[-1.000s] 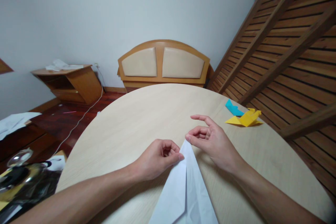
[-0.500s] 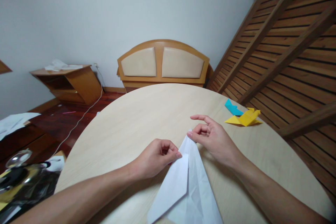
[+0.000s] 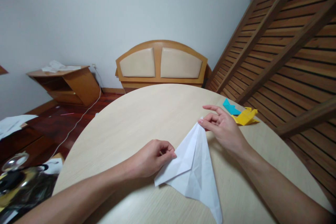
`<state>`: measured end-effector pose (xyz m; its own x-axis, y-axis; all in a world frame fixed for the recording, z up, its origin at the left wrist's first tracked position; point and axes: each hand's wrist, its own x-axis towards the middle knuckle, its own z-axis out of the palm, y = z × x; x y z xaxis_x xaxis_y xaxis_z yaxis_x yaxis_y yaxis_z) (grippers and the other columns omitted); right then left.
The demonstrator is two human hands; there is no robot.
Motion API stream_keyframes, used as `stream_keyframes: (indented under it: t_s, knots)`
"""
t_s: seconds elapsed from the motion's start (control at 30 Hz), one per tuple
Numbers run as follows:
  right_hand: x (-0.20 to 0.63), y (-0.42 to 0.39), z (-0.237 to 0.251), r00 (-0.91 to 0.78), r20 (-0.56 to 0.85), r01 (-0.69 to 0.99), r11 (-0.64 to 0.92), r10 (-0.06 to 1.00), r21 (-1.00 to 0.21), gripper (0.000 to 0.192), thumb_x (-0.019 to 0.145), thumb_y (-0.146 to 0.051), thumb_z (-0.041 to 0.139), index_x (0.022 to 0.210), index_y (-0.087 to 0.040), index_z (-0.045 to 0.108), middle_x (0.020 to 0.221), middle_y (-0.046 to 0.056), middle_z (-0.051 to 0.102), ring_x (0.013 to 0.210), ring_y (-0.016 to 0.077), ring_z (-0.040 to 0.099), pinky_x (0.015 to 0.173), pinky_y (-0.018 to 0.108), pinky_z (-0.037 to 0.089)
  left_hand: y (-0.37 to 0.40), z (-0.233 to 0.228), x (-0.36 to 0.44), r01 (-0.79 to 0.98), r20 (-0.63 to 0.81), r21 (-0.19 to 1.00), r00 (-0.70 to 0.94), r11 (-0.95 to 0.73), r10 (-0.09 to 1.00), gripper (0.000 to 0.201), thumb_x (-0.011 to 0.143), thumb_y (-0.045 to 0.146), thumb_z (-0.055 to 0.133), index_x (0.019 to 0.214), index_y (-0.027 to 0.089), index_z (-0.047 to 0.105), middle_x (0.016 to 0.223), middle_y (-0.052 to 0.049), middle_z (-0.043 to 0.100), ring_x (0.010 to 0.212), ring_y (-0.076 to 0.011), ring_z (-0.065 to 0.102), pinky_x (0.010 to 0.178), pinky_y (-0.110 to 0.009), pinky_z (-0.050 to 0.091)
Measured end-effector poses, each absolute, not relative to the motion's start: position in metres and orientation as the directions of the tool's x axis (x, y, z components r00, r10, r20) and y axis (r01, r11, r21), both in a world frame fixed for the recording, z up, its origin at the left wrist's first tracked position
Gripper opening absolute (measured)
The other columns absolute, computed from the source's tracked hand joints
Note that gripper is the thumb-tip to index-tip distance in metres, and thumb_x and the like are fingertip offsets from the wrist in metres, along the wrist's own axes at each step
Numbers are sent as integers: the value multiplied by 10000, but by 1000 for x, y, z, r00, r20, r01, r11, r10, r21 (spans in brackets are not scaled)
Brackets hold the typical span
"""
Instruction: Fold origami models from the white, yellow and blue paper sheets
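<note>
- Paper (image 3: pixel 193 162), white and creased into a pointed, partly folded shape, lies on the round pale wooden table (image 3: pixel 136 119), near the person's edge, its long tip pointing toward the lower right.
- The left hand (image 3: pixel 149 159) is curled closed, thumb and forefinger pinching the paper's left edge, knuckles resting low over the tabletop.
- The right hand (image 3: pixel 223 127) pinches the paper's far tip between thumb and bent fingers; its forefinger sticks out straight, free of the sheet.
- The tip held by the right hand stands lifted off the table, so the sheet slopes down from there toward the near side.
- The two hands sit well apart, with the paper stretched between them.
- Just beyond the right hand, a folded yellow paper figure (image 3: pixel 245 117) lies on the table, touching a folded blue one (image 3: pixel 229 106) behind it.
- Behind the table, a wooden headboard (image 3: pixel 161 64) with two beige padded panels leans at the white wall.
- A slatted wooden frame (image 3: pixel 283 42) slants up at the right.
- At the left, a wooden side table (image 3: pixel 67 82) holds some white sheets, and a white cable (image 3: pixel 78 120) trails across the dark red floor.
</note>
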<state>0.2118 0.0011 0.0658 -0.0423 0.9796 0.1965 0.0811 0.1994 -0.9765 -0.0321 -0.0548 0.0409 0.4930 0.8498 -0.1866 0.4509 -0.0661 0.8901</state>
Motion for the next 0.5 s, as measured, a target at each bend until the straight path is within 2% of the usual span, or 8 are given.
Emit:
stream_keyframes:
  t_s: [0.3, 0.5]
  knots:
    - [232, 18, 62, 83, 155, 60, 150, 984, -987, 675, 611, -420, 876, 1160, -215, 541, 676, -46, 655, 672, 177, 640, 665, 317, 551, -48, 42, -40, 574, -230, 808, 514, -133, 826, 295, 939, 399, 512, 838, 149, 632, 696, 20, 523, 628, -111, 412, 558, -233, 315]
    - [242, 31, 50, 176, 131, 96, 116, 976, -989, 648, 590, -397, 871, 1135, -207, 578, 677, -40, 653, 651, 159, 594, 596, 271, 495, -39, 44, -53, 662, -246, 719, 526, -211, 814, 302, 942, 378, 496, 868, 144, 672, 693, 4, 582, 600, -111, 443, 555, -235, 337]
